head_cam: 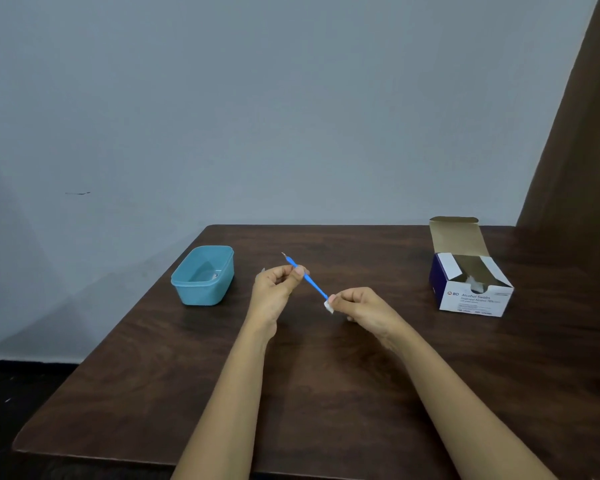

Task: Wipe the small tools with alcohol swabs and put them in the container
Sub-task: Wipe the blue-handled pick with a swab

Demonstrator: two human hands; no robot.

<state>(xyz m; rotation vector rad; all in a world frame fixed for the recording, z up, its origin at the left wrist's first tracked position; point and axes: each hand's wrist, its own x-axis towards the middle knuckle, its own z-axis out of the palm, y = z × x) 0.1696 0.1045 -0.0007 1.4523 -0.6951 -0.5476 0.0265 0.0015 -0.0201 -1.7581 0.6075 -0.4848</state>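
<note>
A thin blue-handled tool (311, 282) with a fine metal tip pointing up and to the left is held above the dark wooden table (222, 368). My left hand (278, 289) pinches its upper handle. My right hand (364, 306) pinches a small white alcohol swab (329, 305) around the tool's lower end. The light blue plastic container (203, 277) stands open at the left, apart from both hands; something small and pale lies inside it.
An opened white and blue box of alcohol swabs (471, 282) stands at the right of the table, lid flap up. The table's left edge runs diagonally near the container. A brown curtain (575, 150) hangs at the far right.
</note>
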